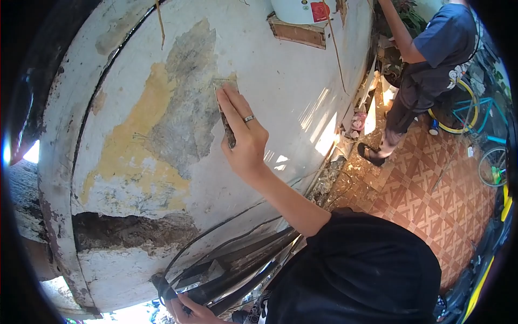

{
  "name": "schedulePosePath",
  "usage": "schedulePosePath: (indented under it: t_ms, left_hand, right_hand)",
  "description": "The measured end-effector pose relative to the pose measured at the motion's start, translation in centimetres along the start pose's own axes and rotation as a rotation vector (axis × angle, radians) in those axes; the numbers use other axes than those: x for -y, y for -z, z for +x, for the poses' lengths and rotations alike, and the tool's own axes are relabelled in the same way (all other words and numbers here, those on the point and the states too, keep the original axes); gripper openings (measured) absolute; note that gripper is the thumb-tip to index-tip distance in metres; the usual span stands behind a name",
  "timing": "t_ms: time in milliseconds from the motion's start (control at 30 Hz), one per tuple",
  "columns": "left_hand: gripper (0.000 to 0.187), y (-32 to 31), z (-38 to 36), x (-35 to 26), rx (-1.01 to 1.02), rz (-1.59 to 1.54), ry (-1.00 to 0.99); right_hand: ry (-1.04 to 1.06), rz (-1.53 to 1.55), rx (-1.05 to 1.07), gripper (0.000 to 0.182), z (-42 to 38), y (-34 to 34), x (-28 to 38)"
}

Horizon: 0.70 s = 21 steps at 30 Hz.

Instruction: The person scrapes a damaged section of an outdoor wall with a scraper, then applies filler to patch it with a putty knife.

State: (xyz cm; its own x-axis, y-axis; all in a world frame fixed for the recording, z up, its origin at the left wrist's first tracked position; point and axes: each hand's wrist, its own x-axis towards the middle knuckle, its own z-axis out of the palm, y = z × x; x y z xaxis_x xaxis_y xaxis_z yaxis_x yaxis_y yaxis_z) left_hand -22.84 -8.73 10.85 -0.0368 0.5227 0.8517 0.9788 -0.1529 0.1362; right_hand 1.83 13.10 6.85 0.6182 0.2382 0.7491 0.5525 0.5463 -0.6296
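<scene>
My right hand (245, 143), with a ring on one finger, is closed round a putty knife (230, 136). The handle shows beside the palm, and the fingers press along the blade, which lies flat against the white wall (259, 70). Left of the blade the paint is gone, leaving a grey bare patch (186, 108) and a yellow one (135, 124). Low in the view my left hand (191, 312) is curled beside the dark end of something among black cables and bars (216, 275). Exactly what it grips is hidden.
A black-sleeved shoulder (367, 264) fills the lower right. Another person (431, 59) stands at the upper right on a tiled floor (426, 189), near a bicycle (475, 113). A white bucket (299, 9) sits on a ledge. A broken hollow (135, 232) runs across the wall.
</scene>
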Motion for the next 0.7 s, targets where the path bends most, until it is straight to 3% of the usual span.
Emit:
schedulePosePath:
  t_ms: [133, 300, 700]
  left_hand:
    - [0.052, 0.0, 0.1, -0.6, 0.007, 0.001, 0.018]
    - [0.052, 0.0, 0.1, -0.6, -0.008, -0.018, 0.024]
    - [0.051, 0.0, 0.3, -1.1, 0.010, 0.004, 0.058]
  right_hand:
    - [-0.063, 0.046, -0.035, 0.071, 0.8, -0.2, -0.2]
    - [0.052, -0.002, 0.084, 0.069, -0.9, 1.1, -1.6]
    - [0.123, 0.011, 0.085, 0.067, -0.1, 1.6, -3.7]
